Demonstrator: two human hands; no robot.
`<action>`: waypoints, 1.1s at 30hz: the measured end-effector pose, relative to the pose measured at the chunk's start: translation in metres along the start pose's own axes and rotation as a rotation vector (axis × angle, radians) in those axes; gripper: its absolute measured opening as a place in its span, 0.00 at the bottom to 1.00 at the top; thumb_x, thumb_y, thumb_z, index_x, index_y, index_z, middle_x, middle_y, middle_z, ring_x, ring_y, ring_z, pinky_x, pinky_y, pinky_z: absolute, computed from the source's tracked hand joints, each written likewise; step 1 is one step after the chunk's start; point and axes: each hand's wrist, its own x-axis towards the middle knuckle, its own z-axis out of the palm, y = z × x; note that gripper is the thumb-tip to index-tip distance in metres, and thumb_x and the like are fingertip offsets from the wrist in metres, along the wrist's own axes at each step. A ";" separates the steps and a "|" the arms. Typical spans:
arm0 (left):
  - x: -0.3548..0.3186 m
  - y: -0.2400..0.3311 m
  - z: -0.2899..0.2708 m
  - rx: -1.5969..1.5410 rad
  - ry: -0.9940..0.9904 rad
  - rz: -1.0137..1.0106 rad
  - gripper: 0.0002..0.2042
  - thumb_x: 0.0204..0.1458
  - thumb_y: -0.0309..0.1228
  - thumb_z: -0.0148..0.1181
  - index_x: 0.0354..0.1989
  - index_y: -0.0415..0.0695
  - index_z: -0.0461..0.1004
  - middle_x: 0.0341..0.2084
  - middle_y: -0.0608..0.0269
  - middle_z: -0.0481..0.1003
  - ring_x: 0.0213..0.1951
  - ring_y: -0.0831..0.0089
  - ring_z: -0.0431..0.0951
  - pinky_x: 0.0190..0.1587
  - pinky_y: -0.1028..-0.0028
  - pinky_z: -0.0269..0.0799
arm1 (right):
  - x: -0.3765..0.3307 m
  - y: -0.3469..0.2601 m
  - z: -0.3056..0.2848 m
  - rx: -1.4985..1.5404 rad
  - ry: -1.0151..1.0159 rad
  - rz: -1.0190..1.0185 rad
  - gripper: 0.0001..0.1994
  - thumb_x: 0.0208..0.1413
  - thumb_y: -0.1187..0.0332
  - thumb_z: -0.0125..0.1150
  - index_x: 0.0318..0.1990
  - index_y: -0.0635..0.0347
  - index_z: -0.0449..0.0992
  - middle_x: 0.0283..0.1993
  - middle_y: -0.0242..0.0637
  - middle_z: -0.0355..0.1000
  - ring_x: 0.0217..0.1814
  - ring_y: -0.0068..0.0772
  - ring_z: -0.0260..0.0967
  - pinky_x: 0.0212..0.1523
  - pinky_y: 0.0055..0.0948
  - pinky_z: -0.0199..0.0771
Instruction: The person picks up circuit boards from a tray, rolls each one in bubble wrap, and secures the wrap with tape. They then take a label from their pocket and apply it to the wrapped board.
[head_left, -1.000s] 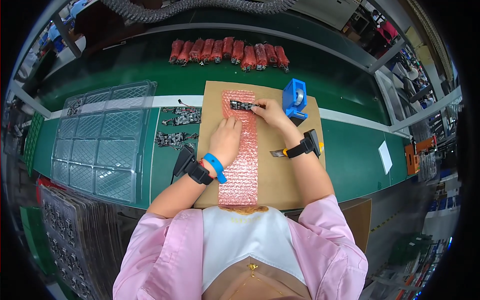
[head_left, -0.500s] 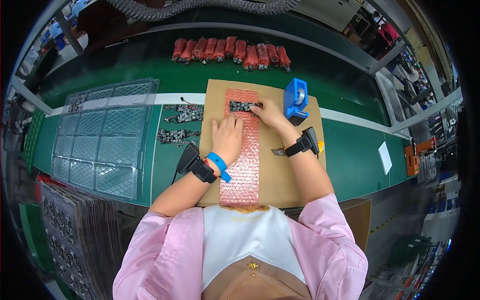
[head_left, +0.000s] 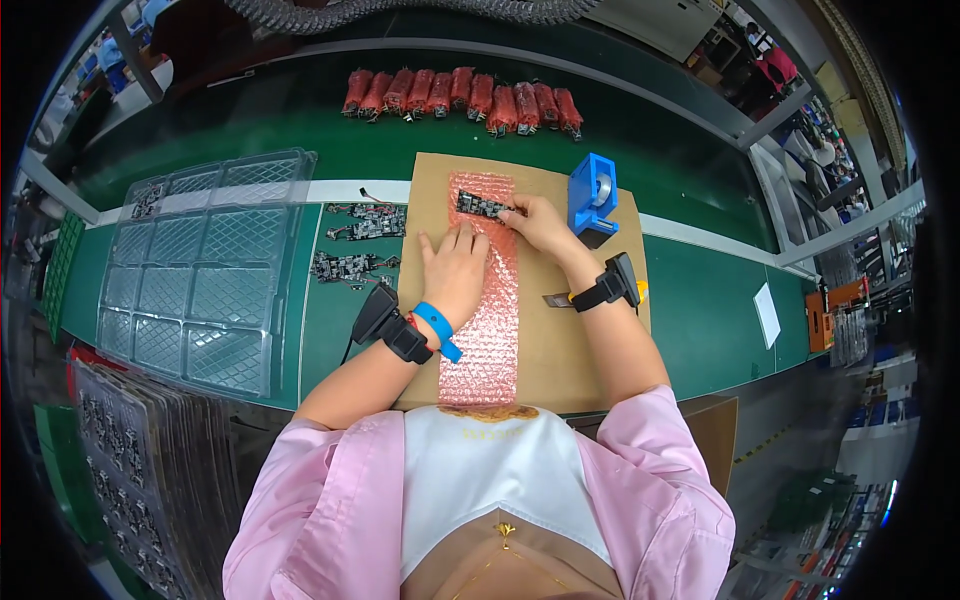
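the left hand (head_left: 455, 272) is lying flat on a long strip of pink bubble wrap (head_left: 488, 300), fingers spread a little and pressing it down onto the cardboard sheet (head_left: 590, 340) that is covering this part of the green bench (head_left: 700, 320). the strip is running away from the person, its long axis pointing straight out from the body. at its far end a small dark circuit board (head_left: 483, 206) is sitting on the wrap, lying crosswise to the strip. the right hand (head_left: 540, 222) is reaching to that board from the right, fingertips touching its right end and seeming to pinch it; whether the thumb is under the edge cannot be told. so the board is lying just beyond the left fingertips and directly at the right ones, and the right hand is the nearer.

just right of the right hand a blue tape dispenser (head_left: 592, 195) is standing on the cardboard. left of the strip more small boards (head_left: 352, 245) are lying on the bench, beside a clear plastic tray (head_left: 190, 270). a row of red wrapped bundles (head_left: 465, 98) is lying along the far side.
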 end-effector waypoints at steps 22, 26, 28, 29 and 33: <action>0.004 -0.017 -0.003 -0.019 -0.057 -0.118 0.24 0.45 0.49 0.63 0.50 0.52 0.69 0.57 0.47 0.61 0.62 0.47 0.55 0.56 0.30 0.46 | -0.010 -0.018 0.004 -0.326 0.036 -0.138 0.11 0.44 0.75 0.66 0.36 0.64 0.75 0.31 0.47 0.73 0.33 0.47 0.72 0.35 0.39 0.69; 0.005 -0.014 -0.007 -0.040 -0.062 -0.113 0.24 0.46 0.48 0.62 0.49 0.50 0.69 0.57 0.47 0.61 0.62 0.47 0.55 0.57 0.31 0.45 | -0.009 -0.013 -0.001 -0.411 0.031 -0.205 0.09 0.49 0.75 0.63 0.37 0.66 0.73 0.26 0.37 0.72 0.25 0.28 0.66 0.28 0.29 0.65; 0.006 -0.016 -0.008 -0.045 -0.063 -0.119 0.24 0.46 0.48 0.62 0.49 0.48 0.69 0.57 0.46 0.61 0.62 0.47 0.55 0.58 0.32 0.44 | -0.010 -0.019 -0.002 -0.275 0.091 -0.194 0.08 0.50 0.75 0.62 0.37 0.65 0.73 0.27 0.35 0.73 0.26 0.27 0.67 0.28 0.28 0.66; 0.007 -0.020 -0.007 -0.107 -0.002 -0.087 0.23 0.48 0.45 0.61 0.50 0.46 0.69 0.56 0.46 0.62 0.61 0.49 0.58 0.58 0.36 0.48 | -0.011 -0.022 -0.004 -0.138 0.153 -0.180 0.07 0.51 0.75 0.62 0.38 0.65 0.73 0.28 0.34 0.73 0.27 0.25 0.67 0.29 0.27 0.66; 0.017 -0.021 -0.007 -0.585 0.142 -0.127 0.20 0.54 0.39 0.58 0.50 0.41 0.68 0.52 0.47 0.66 0.56 0.55 0.66 0.56 0.52 0.60 | -0.026 -0.043 0.001 0.574 0.176 -0.110 0.07 0.52 0.76 0.62 0.38 0.64 0.74 0.31 0.33 0.75 0.32 0.23 0.70 0.30 0.26 0.68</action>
